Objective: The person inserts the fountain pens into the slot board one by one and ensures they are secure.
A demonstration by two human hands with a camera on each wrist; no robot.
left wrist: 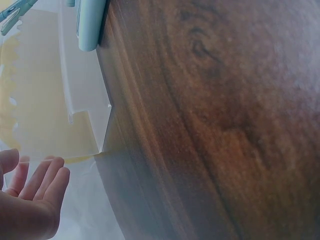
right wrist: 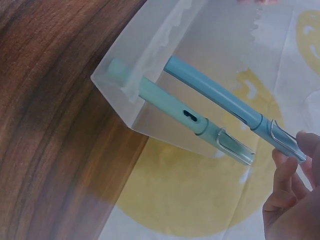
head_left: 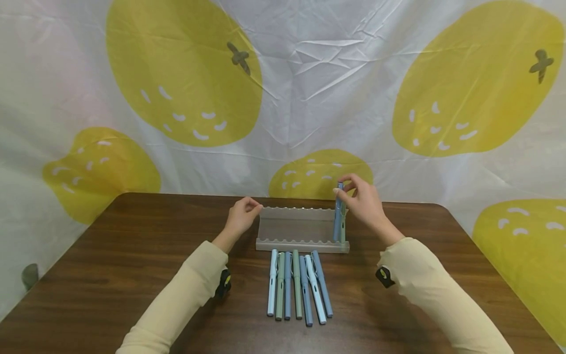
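Observation:
A translucent pen rack (head_left: 296,226) with scalloped edges stands near the back of the table. My left hand (head_left: 241,216) pinches its upper left corner; in the left wrist view the other fingers (left wrist: 55,187) extend beside the edge. My right hand (head_left: 363,199) holds a blue fountain pen (head_left: 338,216) by its capped end, thumb against fingers. That pen (right wrist: 215,92) slants over the rack's right end, its lower tip close to the front ledge. Beside it a green pen (right wrist: 172,107) leans in the rack's end slot, clip upward.
Several light blue, green and darker blue pens (head_left: 296,282) lie side by side on the brown wooden table (head_left: 177,216), in front of the rack. Behind the table hangs a white cloth (head_left: 292,98) printed with yellow fruit.

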